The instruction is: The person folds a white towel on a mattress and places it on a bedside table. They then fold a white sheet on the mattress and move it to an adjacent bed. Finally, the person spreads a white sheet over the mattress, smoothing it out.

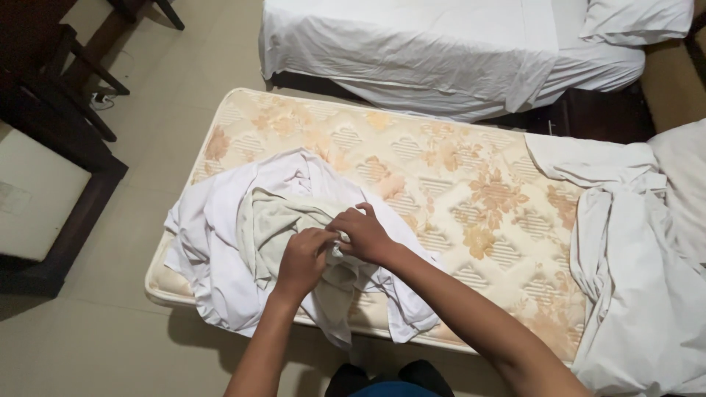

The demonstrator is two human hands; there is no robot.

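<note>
A bare mattress (441, 169) with a peach floral pattern lies before me. On its near left end sits a heap of crumpled white sheets (220, 228) with a greyish-cream cloth (272, 220) bundled in the middle. My left hand (303, 259) and my right hand (362, 234) meet over the heap. Both are closed on a bunched bit of the pale cloth between them, pinching it together.
More white bedding (632, 250) is piled on the mattress's right end beside a pillow (684, 184). A second bed with white sheets (441, 51) stands beyond. Dark wooden furniture (66, 169) is at the left on a beige tiled floor (169, 81).
</note>
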